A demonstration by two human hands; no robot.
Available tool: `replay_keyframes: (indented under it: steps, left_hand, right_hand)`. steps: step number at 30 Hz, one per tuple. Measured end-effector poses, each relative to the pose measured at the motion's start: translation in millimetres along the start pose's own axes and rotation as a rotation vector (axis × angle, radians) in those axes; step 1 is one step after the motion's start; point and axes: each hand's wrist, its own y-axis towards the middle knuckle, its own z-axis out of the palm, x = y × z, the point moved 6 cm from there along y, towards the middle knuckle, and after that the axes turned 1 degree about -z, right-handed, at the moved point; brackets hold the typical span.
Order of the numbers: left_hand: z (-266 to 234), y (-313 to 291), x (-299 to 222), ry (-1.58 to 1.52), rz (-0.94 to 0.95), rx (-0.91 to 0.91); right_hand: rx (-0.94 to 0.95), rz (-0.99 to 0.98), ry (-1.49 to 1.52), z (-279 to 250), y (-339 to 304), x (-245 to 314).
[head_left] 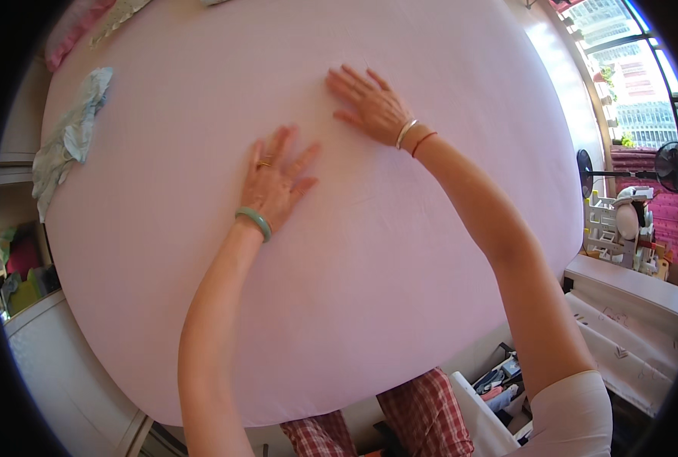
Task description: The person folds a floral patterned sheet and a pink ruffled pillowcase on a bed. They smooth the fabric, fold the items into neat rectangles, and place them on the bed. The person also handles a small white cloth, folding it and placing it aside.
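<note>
A pale pink fitted sheet [164,137] covers a wide bed and lies mostly smooth, with faint creases right of the middle. My left hand [274,179] rests over the sheet near its centre, palm down with fingers spread and slightly blurred; a green bangle and a ring are on it. Farther off and to the right, my right hand [373,107] lies flat on the sheet, fingers stretched toward the far left. It wears a pale bangle and a red string. Neither hand holds anything.
A crumpled pale green cloth [72,141] hangs at the bed's left edge. Pink frilled fabric [76,30] lies at the far left corner. To the right stand a black fan [673,166], a white rack [613,221] and a window. An open drawer [499,396] sits near my right side.
</note>
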Motion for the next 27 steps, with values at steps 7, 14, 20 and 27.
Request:
replay_keyframes:
  steps: [7,14,20,27]
  left_hand:
    - [100.8,-206.6,-244.4,-0.528,0.429,0.668]
    - [46.1,-267.6,-333.2,-0.75,0.467,0.55]
    - [35.5,24.9,-137.1,-0.14,-0.051,0.066]
    - [128.8,-111.2,-293.1,-0.401,0.478,0.598]
  right_hand:
    - [0.357,-0.469,0.606,-36.7,-303.7,208.9]
    - [0.508,-0.289,1.236,-98.4,-345.3,208.6]
    - [-0.013,0.218,0.225,-42.0,-75.8,-18.1]
    - [0.497,-0.343,0.305,-14.6,-257.9,113.0]
